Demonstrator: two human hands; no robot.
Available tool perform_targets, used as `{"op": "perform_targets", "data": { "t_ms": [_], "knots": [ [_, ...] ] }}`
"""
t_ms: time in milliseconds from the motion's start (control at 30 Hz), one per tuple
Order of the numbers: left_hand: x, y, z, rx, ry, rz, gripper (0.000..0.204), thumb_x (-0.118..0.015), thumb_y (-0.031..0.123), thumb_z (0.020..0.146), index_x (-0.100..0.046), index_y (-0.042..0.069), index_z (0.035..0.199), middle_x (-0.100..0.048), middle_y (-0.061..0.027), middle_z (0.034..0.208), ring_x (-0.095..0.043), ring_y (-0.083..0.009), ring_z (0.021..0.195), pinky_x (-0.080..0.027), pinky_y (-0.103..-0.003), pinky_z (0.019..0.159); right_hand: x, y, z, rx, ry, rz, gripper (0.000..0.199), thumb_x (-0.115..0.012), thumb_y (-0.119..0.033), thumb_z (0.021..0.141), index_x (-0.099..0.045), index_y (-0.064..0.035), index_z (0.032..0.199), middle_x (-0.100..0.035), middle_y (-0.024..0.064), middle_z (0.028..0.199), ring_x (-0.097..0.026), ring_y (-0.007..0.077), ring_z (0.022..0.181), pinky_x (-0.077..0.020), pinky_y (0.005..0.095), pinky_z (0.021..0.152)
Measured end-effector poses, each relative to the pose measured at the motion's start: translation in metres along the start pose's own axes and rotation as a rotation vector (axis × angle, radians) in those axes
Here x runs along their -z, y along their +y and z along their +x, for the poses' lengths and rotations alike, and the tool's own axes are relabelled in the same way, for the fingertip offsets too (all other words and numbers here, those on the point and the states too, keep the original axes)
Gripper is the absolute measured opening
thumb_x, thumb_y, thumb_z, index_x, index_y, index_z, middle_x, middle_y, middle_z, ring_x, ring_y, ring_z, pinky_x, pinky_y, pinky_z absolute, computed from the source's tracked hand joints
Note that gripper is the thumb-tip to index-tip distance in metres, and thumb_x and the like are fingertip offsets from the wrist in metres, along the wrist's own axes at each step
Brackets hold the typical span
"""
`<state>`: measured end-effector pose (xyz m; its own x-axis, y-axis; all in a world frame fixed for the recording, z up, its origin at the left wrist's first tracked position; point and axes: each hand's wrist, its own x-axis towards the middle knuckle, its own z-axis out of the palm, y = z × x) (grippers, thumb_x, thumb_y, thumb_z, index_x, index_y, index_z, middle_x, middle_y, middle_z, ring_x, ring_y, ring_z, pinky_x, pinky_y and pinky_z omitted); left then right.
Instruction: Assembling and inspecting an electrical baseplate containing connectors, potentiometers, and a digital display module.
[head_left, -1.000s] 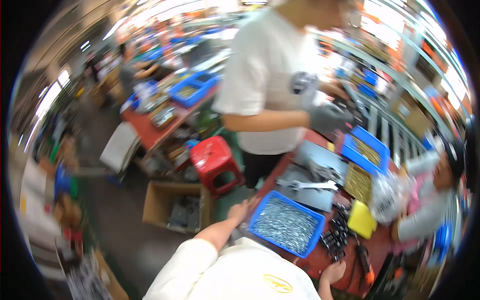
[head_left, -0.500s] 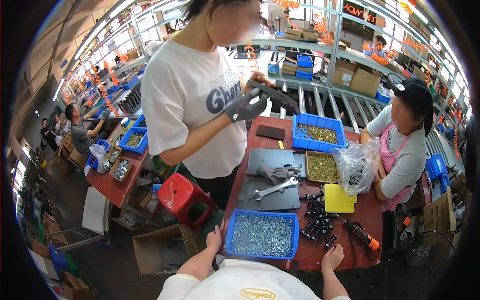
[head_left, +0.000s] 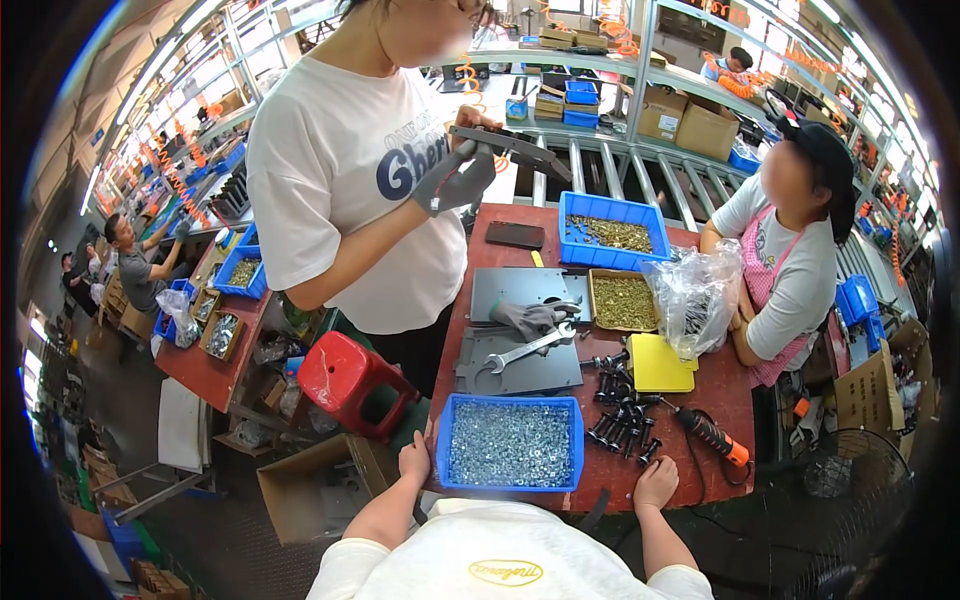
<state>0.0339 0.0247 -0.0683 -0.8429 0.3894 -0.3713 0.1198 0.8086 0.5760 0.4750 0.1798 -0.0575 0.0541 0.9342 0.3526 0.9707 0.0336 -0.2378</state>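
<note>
My left hand rests at the table's front edge, just left of a blue bin filled with small silver nuts. It holds nothing, fingers partly extended. On the table's front edge to the right lies my right hand, empty and loosely open. Black bolts are piled between the blue bin and that hand. An orange-and-black electric screwdriver lies just beyond it. Farther in, an open-ended wrench and a grey glove lie on dark flat metal plates.
Across the table stand a blue bin and a carton of brass-coloured parts. Yellow pads and a plastic bag lie nearby. A co-worker holds a dark metal part; another leans at right. A red stool stands left.
The view has shifted slightly, so the table appears higher and farther left. The standing co-worker still holds the dark part. My hands stay at the table edge.
</note>
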Motion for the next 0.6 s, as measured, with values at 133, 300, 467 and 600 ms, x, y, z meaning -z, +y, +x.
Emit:
{"op": "perform_targets", "data": {
  "t_ms": [133,300,467,600],
  "knots": [
    [0.001,-0.001,-0.005,-0.008,0.011,0.0,0.065,-0.03,0.049,0.093,-0.068,-0.003,0.09,-0.063,-0.0286,0.091,-0.059,-0.044,0.091,-0.045,-0.047,0.084,0.002,0.0,-0.001,-0.014,-0.007,0.02,0.012,-0.05,-0.013,0.086,-0.051,-0.0052,0.095,-0.055,0.0118,0.092,-0.053,0.0303,0.091,-0.041,0.0412,0.078],
    [-0.008,0.003,0.002,-0.033,0.008,0.025,0.066,-0.03,0.05,0.093,-0.068,-0.004,0.088,-0.062,-0.0296,0.091,-0.059,-0.0443,0.092,-0.044,-0.048,0.085,0.005,0.004,-0.005,-0.029,0.023,-0.013,0.012,-0.051,-0.013,0.085,-0.052,-0.0055,0.094,-0.055,0.0113,0.092,-0.053,0.0296,0.091,-0.0414,0.041,0.076],
    [-0.013,-0.03,0.026,-0.024,0.008,-0.021,0.075,-0.029,0.055,0.092,-0.066,-0.01,0.081,-0.062,-0.0306,0.08,-0.061,-0.0448,0.086,-0.046,-0.05,0.078,0.006,-0.007,0.005,0.021,0.046,0.084,0.01,-0.052,-0.012,0.082,-0.054,-0.007,0.091,-0.057,0.0122,0.086,-0.056,0.0298,0.084,-0.0427,0.0437,0.07],
    [-0.013,-0.021,0.021,-0.07,0.019,-0.098,0.073,-0.032,0.054,0.093,-0.066,-0.011,0.082,-0.062,-0.0314,0.08,-0.062,-0.0442,0.085,-0.046,-0.049,0.075,0.0,-0.002,0.002,0.005,0.032,0.027,0.011,-0.054,-0.013,0.082,-0.053,-0.007,0.092,-0.056,0.0116,0.085,-0.055,0.0295,0.083,-0.042,0.0428,0.071]
  ]
}}
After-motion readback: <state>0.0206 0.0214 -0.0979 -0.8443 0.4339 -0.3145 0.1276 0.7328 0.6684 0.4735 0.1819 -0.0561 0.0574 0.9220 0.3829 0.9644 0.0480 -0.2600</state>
